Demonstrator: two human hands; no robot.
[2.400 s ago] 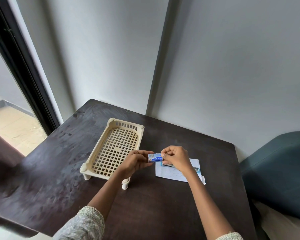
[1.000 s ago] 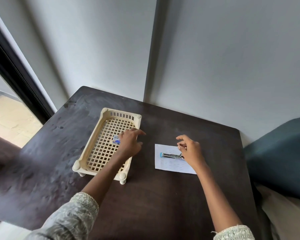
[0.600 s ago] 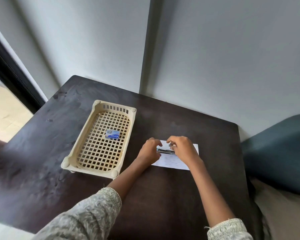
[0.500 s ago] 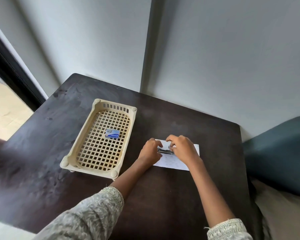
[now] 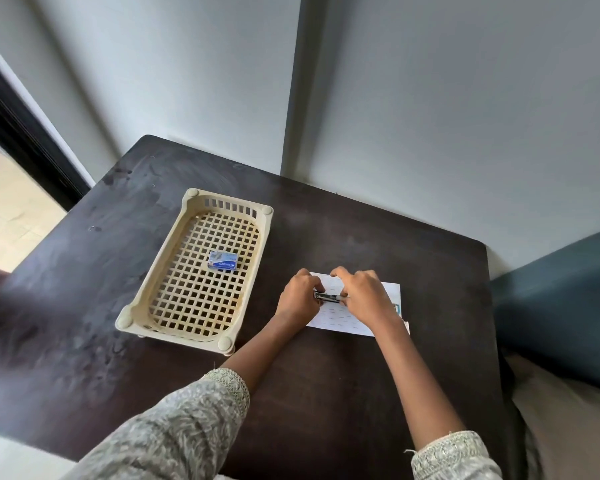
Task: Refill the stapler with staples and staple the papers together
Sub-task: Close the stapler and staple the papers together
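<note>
A small metal stapler (image 5: 327, 296) lies on the white papers (image 5: 333, 317) on the dark table. My left hand (image 5: 298, 296) grips its left end. My right hand (image 5: 364, 295) covers and grips its right part, hiding most of it. A bit of blue shows at the papers' right edge (image 5: 398, 308). The blue staple box (image 5: 222, 260) rests inside the cream lattice tray (image 5: 160, 271), apart from both hands.
The dark wooden table (image 5: 326, 393) meets a grey wall at the back. A teal cushioned seat (image 5: 561, 306) stands to the right. At the left, a dark door frame (image 5: 25, 140) opens onto a bright floor.
My left hand put the staple box in the tray, then came right to the stapler. My right hand closed on the stapler. Over the last half second both hands barely moved.
</note>
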